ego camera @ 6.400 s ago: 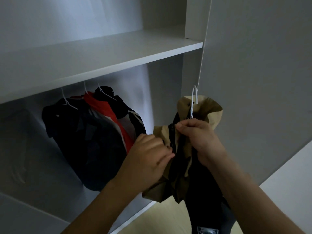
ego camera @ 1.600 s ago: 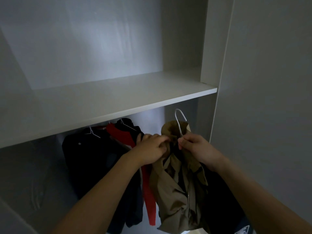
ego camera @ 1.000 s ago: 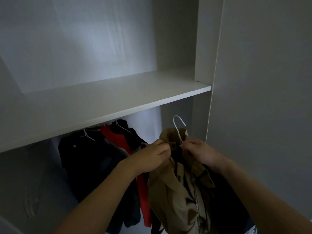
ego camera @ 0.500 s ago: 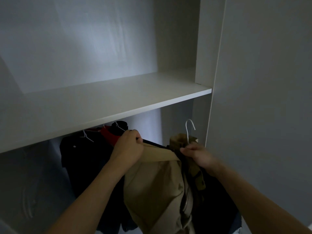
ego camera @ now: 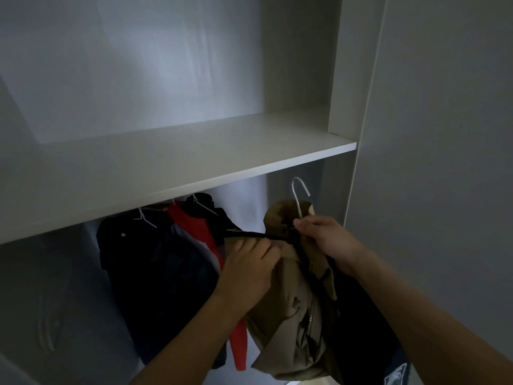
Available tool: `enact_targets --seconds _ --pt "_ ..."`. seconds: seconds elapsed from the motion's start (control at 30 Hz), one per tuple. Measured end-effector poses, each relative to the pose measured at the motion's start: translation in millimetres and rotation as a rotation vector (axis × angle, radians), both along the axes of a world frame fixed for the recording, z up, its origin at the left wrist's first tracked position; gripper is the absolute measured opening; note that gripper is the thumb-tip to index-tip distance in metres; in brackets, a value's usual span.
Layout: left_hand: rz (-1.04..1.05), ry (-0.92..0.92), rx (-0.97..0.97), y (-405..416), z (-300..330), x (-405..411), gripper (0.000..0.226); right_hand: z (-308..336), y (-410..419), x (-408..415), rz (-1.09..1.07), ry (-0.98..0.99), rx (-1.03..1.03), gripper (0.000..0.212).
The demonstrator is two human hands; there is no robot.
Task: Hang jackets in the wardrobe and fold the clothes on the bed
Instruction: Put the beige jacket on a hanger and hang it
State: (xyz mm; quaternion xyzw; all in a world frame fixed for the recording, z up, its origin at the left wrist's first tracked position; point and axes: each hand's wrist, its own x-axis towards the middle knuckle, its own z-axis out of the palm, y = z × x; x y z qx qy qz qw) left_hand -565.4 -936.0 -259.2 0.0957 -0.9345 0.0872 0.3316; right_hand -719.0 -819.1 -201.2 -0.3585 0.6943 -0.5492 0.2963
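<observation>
Head view, looking up into the wardrobe (ego camera: 358, 79): I am part-way through hanging the tan jacket (ego camera: 294, 309). My right hand (ego camera: 327, 240) pinches the neck of the white wire hanger (ego camera: 299, 198) between thumb and fingertips, fingers curled round the wire where it leaves the jacket collar; my left hand (ego camera: 249, 270) is curled into the fabric at the jacket's left shoulder, just under a dark bar that I take to be the hanger's arm, and I judge it to be settling the cloth there. The jacket hangs in the lower compartment, below the shelf (ego camera: 194, 162), right of the garments already hung and near the wardrobe's right upright. Done, as far as I can see: a dark jacket (ego camera: 144, 268), a red-and-grey jacket (ego camera: 194, 229) and a black one (ego camera: 205, 207) hang on white hangers at the left, their hooks running up out of sight behind the shelf edge; the rail itself is hidden. Left: the tan jacket is on its hanger but not yet on the rail, since its hook stands free in the air, clear of the shelf. The bed and the clothes to fold are out of view, so I cannot judge that part. Orientation: the jacket's long axis runs near vertical, collar up and hem down out of frame; the hook rises upright, its open end turned right.
</observation>
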Motion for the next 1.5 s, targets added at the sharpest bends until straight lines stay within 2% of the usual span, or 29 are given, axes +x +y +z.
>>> enact_targets --seconds 0.13,0.2,0.23,0.3,0.4,0.5,0.57,0.67,0.73,0.8,0.87,0.9,0.93,0.97,1.0,1.03,1.07,1.1,1.17,1.23,1.37,1.43,1.5 --pt "-0.192 0.151 -0.221 -20.0 31.3 12.1 0.021 -2.3 8.6 -19.3 -0.16 -0.045 0.015 0.021" --pt "-0.116 0.131 -0.247 -38.2 42.8 17.7 0.026 0.4 5.7 -18.8 -0.132 -0.057 -0.007 0.023" --pt "-0.002 0.124 -0.218 -42.1 43.6 18.1 0.028 4.3 1.9 -15.5 -0.097 -0.039 -0.012 0.026" --pt "0.218 0.133 -0.033 -27.5 36.1 15.9 0.028 15.0 -6.0 -9.2 -0.045 -0.044 -0.056 0.026" --pt "0.275 0.228 0.399 17.9 26.5 10.3 0.009 29.9 -12.1 -7.0 0.022 -0.027 -0.096 0.027" --pt "0.344 0.088 0.671 25.1 29.7 -10.8 0.047 33.4 -17.2 -4.9 0.067 -0.008 -0.089 0.035" --pt "0.235 0.039 0.854 18.7 35.9 -19.5 0.048 32.8 -20.5 -3.6 0.075 0.004 -0.088 0.038" --pt "0.105 -0.003 0.879 11.9 47.0 -11.0 0.045 27.4 -18.6 -12.1 -0.021 0.09 -0.059 0.031" --pt "-0.039 0.04 1.133 6.2 56.0 1.6 0.045 19.0 -14.0 -18.1 -0.052 0.177 -0.014 0.032" --pt "-0.139 0.101 1.419 -5.2 67.3 16.2 0.036 11.9 -10.5 -21.0 -0.036 0.179 -0.02 0.036" --pt "-0.113 0.029 1.505 -21.2 72.9 29.9 0.025 11.8 -11.3 -18.4 -0.007 0.213 -0.037 0.038" --pt "-0.049 -0.078 1.439 -30.3 71.2 34.0 0.024 13.3 -12.6 -14.3 0.007 0.265 -0.024 0.039" --pt "0.067 -0.201 1.255 -39.3 68.0 35.6 0.025 13.4 -15.2 -10.3 0.023 0.32 -0.014 0.039" --pt "0.224 -0.304 0.964 -46.4 64.5 35.9 0.022 12.5 -18.3 -6.2 0.039 0.354 -0.01 0.038" --pt "0.353 -0.343 0.661 -49.4 60.9 36.0 0.015 11.1 -20.9 -2.4 0.048 0.351 -0.015 0.038" --pt "0.402 -0.325 0.441 -50.1 55.5 36.2 0.022 11.6 -21.7 1.0 0.063 0.328 -0.024 0.037" --pt "0.348 -0.279 0.344 -48.2 51.5 33.7 0.042 12.2 -22.2 2.7 0.084 0.318 -0.035 0.036" --pt "0.225 -0.237 0.351 -45.7 51.3 29.8 0.055 13.7 -21.1 3.8 0.115 0.329 -0.035 0.036" --pt "0.047 -0.152 0.412 -40.3 56.3 18.5 0.055 16.1 -17.7 5.0 0.19 0.369 -0.034 0.035" --pt "0.027 -0.153 0.418 -37.3 58.6 6.8 0.041 18.0 -15.3 4.6 0.229 0.393 -0.08 0.034" --pt "-0.018 -0.343 0.322 -25.3 48.8 -7.7 0.023 14.7 -11.4 -5.8 0.221 0.399 -0.086 0.042" --pt "-0.027 -0.33 0.303 -24.5 44.2 -8.3 0.023 11.1 -3.6 -14.7 0.202 0.377 -0.044 0.042" --pt "-0.009 -0.264 0.393 -25.0 47.9 -4.9 0.024 5.4 6.0 -23.1 0.155 0.405 0.041 0.032"
